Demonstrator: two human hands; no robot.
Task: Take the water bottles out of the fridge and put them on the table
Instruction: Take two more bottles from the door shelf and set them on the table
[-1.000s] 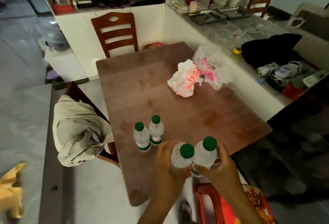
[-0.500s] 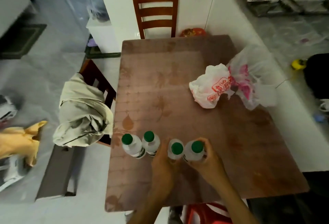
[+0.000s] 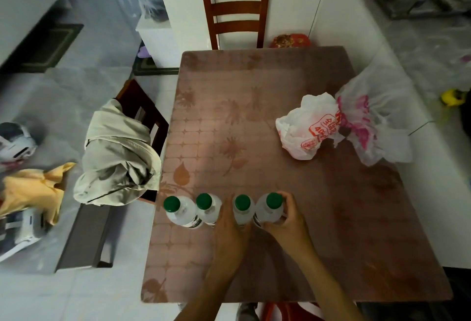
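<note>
Bottles stood in a row of four near the table edge; the third was clasped by the left hand, the fourth by the right hand. Both should be released gently, upright.

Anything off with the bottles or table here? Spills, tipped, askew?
Nothing stands out. All four bottles stand upright, capped, in a row near the table front-left edge: two free, one in the left hand, one in the right hand. No spill visible. Crumpled plastic bags lie at the right edge.
</note>
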